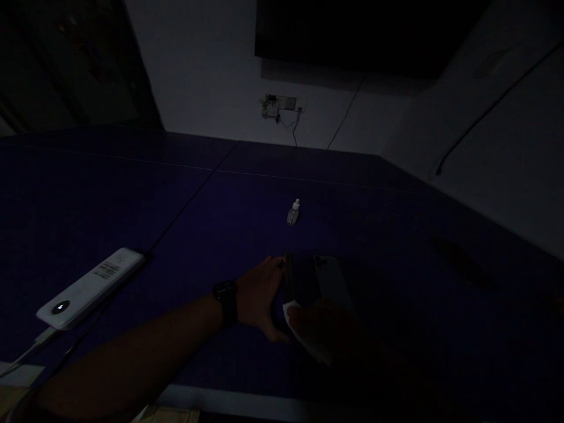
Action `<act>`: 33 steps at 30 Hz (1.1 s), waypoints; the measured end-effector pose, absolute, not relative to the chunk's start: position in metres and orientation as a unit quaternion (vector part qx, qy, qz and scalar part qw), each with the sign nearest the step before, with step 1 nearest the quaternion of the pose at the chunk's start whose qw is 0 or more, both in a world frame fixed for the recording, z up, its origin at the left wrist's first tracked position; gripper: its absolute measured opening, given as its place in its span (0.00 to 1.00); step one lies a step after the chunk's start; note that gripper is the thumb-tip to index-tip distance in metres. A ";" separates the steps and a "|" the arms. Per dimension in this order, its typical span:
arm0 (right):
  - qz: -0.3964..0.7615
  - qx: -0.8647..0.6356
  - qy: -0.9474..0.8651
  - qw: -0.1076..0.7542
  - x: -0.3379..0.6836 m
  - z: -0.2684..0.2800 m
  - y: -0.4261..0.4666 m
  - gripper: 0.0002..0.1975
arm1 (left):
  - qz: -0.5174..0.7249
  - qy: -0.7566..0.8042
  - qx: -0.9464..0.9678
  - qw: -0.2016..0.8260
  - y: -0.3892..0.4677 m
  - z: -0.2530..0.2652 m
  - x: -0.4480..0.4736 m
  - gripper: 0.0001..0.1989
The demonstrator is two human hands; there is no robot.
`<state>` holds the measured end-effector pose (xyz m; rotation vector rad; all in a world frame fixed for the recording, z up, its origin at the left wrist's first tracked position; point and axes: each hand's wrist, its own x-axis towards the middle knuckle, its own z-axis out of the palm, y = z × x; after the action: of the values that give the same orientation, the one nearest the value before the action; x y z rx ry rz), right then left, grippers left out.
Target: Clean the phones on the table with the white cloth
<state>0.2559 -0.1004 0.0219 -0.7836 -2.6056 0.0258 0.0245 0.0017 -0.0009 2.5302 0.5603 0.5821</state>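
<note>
My left hand (259, 294), a dark watch (225, 296) on its wrist, is curled around the side of a dark slim phone-like object (288, 276). That object's narrow edge faces up; its lower part is lost in shadow. Deep in shade, my right hand (321, 326) is closed on a folded white tissue (304, 341), which touches the near end of the slim object. A pale smartphone (333, 279) with a camera cluster lies flat just beyond my right hand. Ahead stands a small clear bottle (293, 213) with a white cap.
A white power bank (92, 288) with a cable plugged in lies at the left on the dark blue table (211, 211). At the right is a dark flat object (462, 264), hard to make out. Wall sockets (282, 104) and a black screen (352, 35) are behind.
</note>
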 end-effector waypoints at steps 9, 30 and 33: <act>0.006 -0.250 -0.913 0.321 0.257 0.008 -0.052 0.21 | 0.205 0.201 0.922 0.260 0.002 -0.003 0.019 0.72; 0.072 -0.258 -0.900 0.345 0.251 0.008 -0.051 0.18 | 0.304 0.294 0.793 0.437 -0.002 0.014 0.019 0.26; 0.082 -0.248 -0.901 0.346 0.252 0.010 -0.049 0.19 | 0.278 0.277 0.792 0.468 -0.006 0.013 0.018 0.30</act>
<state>0.2521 -0.0486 0.0102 -0.6444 -2.3391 0.2137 0.0177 -0.0059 0.0135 1.9421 0.6799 0.6826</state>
